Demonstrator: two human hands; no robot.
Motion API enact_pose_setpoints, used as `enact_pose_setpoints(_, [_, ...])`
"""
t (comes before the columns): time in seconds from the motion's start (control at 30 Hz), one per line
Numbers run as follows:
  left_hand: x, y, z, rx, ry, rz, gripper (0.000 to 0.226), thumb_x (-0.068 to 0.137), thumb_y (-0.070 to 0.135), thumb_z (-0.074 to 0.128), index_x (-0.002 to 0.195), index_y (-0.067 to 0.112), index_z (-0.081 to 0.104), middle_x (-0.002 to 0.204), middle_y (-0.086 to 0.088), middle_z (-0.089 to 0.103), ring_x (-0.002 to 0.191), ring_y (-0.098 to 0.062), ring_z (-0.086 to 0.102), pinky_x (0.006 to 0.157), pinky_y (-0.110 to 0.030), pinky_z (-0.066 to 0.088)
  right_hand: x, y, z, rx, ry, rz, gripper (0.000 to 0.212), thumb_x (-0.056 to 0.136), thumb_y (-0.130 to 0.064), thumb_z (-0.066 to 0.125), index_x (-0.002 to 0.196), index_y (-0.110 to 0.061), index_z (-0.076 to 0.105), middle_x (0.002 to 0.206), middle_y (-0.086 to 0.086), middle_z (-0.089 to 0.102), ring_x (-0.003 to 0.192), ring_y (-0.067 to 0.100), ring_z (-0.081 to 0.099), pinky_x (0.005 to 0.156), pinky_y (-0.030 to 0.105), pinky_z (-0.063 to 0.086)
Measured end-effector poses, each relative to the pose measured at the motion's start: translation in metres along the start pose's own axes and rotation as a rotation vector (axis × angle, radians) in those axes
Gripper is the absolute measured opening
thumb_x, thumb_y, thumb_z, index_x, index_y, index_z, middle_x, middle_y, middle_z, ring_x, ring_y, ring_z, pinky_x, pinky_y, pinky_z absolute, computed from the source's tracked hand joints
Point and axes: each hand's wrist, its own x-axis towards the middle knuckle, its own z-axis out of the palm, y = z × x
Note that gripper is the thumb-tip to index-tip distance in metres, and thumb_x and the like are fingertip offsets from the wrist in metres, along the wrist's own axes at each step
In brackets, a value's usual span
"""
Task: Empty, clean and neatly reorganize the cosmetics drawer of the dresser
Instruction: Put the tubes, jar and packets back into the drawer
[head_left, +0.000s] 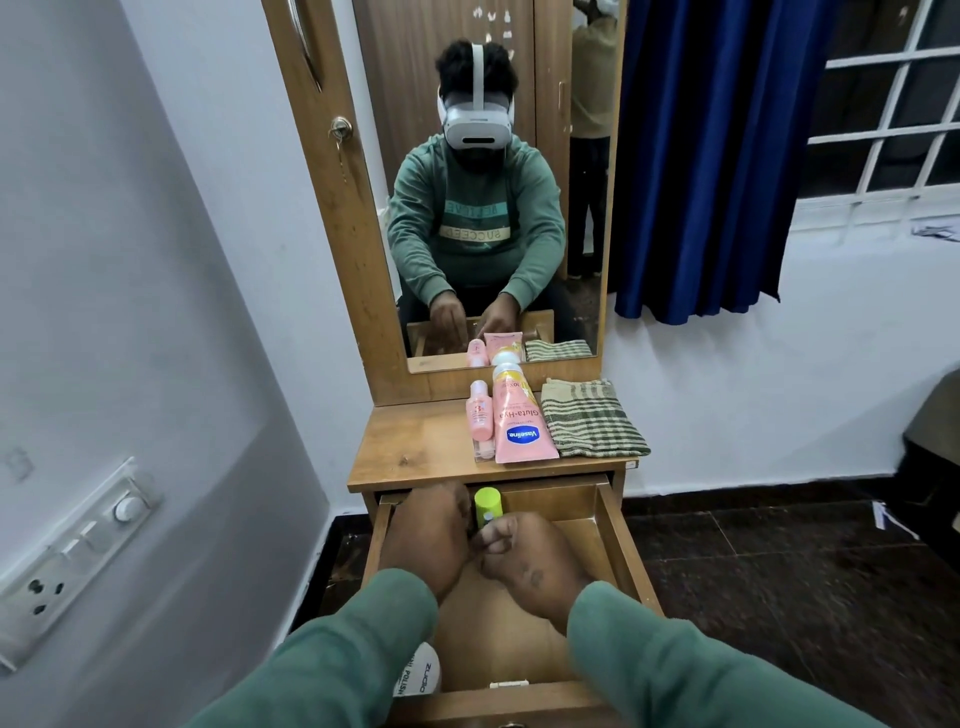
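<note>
1. The drawer (618, 535) of the dresser is pulled out below the desk (410, 447), and both hands reach into its back half.
2. A green-capped tube (487, 510) stands upright near the drawer's back edge, between the two hands.
3. The right hand (535, 558) has its fingers (496, 538) curled round the lower part of the tube, grasping it.
4. The left hand (423, 535) lies just beside the tube on its left. Its fingers bend down against the tube, but I cannot tell if they grasp it.
5. A white container (418, 675) lies at the drawer's front left corner, partly hidden by the left sleeve.
6. On the right half of the desk, a pink bottle (480, 415), a Vaseline tube (519, 423) and a folded striped cloth (589, 418) lie side by side; the cloth is at the right edge.
7. The mirror (457, 31) rises from the back edge of the desk.
</note>
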Motion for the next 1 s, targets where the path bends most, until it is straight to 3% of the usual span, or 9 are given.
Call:
enact_pose_setpoints(0.1, [0.008, 0.006, -0.005, -0.106, 0.072, -0.02, 0.018, 0.09, 0.009, 0.059, 0.09, 0.022, 0.072, 0.084, 0.003, 0.073, 0.079, -0.018, 0.067, 0.073, -0.037, 0.059, 0.0, -0.024, -0.013, 0.084, 0.07, -0.011, 0.009, 0.085, -0.008, 0.074, 0.089, -0.015, 0.078, 0.073, -0.002, 0.078, 0.069, 0.012, 0.073, 0.074, 0.034, 0.06])
enact_pose_setpoints(0.3, [0.038, 0.019, -0.016, -0.283, 0.188, -0.037, 0.01, 0.091, 0.013, 0.07, 0.086, 0.021, 0.071, 0.082, 0.006, 0.07, 0.076, -0.012, 0.064, 0.061, -0.025, 0.046, 0.019, -0.058, -0.045, 0.035, 0.307, -0.106, 0.004, 0.086, -0.02, 0.079, 0.088, -0.024, 0.079, 0.082, -0.011, 0.076, 0.081, 0.003, 0.069, 0.076, 0.025, 0.058])
enact_pose_setpoints(0.4, [0.054, 0.025, -0.014, -0.354, 0.221, -0.063, 0.01, 0.092, 0.015, 0.072, 0.085, 0.023, 0.069, 0.082, 0.009, 0.069, 0.075, -0.006, 0.062, 0.059, -0.02, 0.041, 0.032, -0.062, -0.062, -0.014, 0.368, -0.113, 0.004, 0.084, -0.019, 0.079, 0.086, -0.021, 0.077, 0.079, -0.008, 0.075, 0.075, 0.007, 0.07, 0.07, 0.028, 0.057])
enact_pose_setpoints(0.5, [0.068, 0.03, -0.008, -0.37, 0.239, -0.093, 0.006, 0.091, 0.018, 0.073, 0.089, 0.021, 0.068, 0.084, 0.006, 0.069, 0.077, -0.011, 0.063, 0.061, -0.025, 0.043, 0.049, -0.061, -0.067, -0.063, 0.423, -0.108, 0.012, 0.085, -0.012, 0.073, 0.094, -0.019, 0.078, 0.086, -0.005, 0.075, 0.079, 0.013, 0.071, 0.07, 0.029, 0.058])
enact_pose_setpoints(0.67, [0.093, 0.027, -0.002, -0.415, 0.292, -0.141, 0.019, 0.089, 0.015, 0.075, 0.106, 0.018, 0.068, 0.1, 0.0, 0.068, 0.091, -0.017, 0.063, 0.074, -0.028, 0.05, 0.074, -0.072, -0.065, -0.117, 0.417, -0.159, 0.023, 0.088, -0.015, 0.074, 0.11, -0.018, 0.079, 0.101, -0.001, 0.078, 0.09, 0.014, 0.072, 0.083, 0.032, 0.061])
enact_pose_setpoints(0.8, [0.111, 0.018, 0.001, -0.498, 0.27, -0.202, 0.02, 0.088, 0.024, 0.077, 0.105, 0.02, 0.069, 0.104, -0.001, 0.069, 0.095, -0.02, 0.065, 0.084, -0.035, 0.056, 0.091, -0.086, -0.061, -0.213, 0.368, -0.173, 0.028, 0.091, -0.011, 0.067, 0.117, -0.018, 0.076, 0.109, 0.003, 0.077, 0.101, 0.019, 0.071, 0.091, 0.033, 0.058])
enact_pose_setpoints(0.93, [0.122, 0.012, 0.006, -0.59, 0.232, -0.217, 0.021, 0.09, 0.029, 0.076, 0.108, 0.022, 0.067, 0.103, 0.001, 0.069, 0.091, -0.017, 0.066, 0.078, -0.034, 0.059, 0.105, -0.095, -0.057, -0.339, 0.338, -0.137, 0.026, 0.094, -0.016, 0.063, 0.117, -0.021, 0.075, 0.116, 0.006, 0.073, 0.107, 0.023, 0.068, 0.093, 0.038, 0.057])
enact_pose_setpoints(1.0, [0.126, 0.01, 0.007, -0.638, 0.195, -0.228, 0.02, 0.091, 0.027, 0.075, 0.109, 0.023, 0.066, 0.102, 0.002, 0.071, 0.09, -0.015, 0.068, 0.077, -0.036, 0.062, 0.111, -0.098, -0.057, -0.397, 0.337, -0.131, 0.027, 0.093, -0.014, 0.064, 0.117, -0.021, 0.075, 0.118, 0.008, 0.071, 0.102, 0.024, 0.069, 0.087, 0.034, 0.058])
